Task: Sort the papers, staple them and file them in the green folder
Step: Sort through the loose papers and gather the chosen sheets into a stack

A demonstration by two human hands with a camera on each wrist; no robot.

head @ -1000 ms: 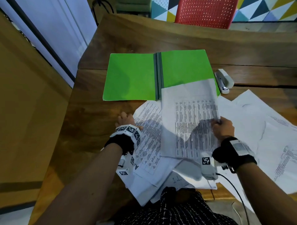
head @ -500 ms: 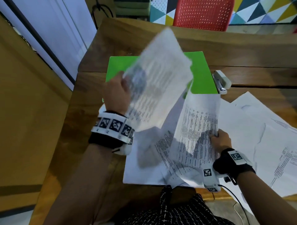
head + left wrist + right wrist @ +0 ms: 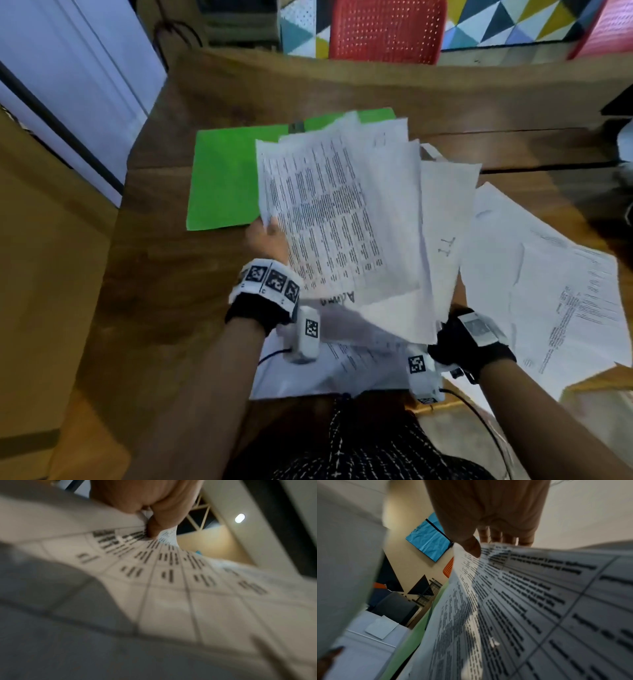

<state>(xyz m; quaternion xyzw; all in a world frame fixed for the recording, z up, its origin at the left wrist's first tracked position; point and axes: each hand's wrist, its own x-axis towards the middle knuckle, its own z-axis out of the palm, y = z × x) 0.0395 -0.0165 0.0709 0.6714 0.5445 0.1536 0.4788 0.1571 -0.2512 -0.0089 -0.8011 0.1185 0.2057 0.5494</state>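
Both hands hold a fanned stack of printed papers (image 3: pixel 342 212) up off the wooden table (image 3: pixel 164 291). My left hand (image 3: pixel 269 228) pinches the left edge of the top sheet; the left wrist view shows its thumb and fingers (image 3: pixel 150 526) closed on the paper (image 3: pixel 171 588). My right hand (image 3: pixel 488 543) grips the stack's lower right, thumb on top and fingers beneath, and is mostly hidden behind the sheets in the head view. The green folder (image 3: pixel 222 178) lies open behind, its right half covered by the papers.
Several loose sheets (image 3: pixel 555 281) lie spread over the right of the table, and more sheets (image 3: pixel 325 370) lie at the front edge by my body. A red chair (image 3: pixel 387 31) stands behind the far edge. The table's left edge drops off beside a wall.
My left hand has swung its raised sheet down and to the right onto the papers in my right hand. The right hand has lifted its papers, so both hands now hold one fan.
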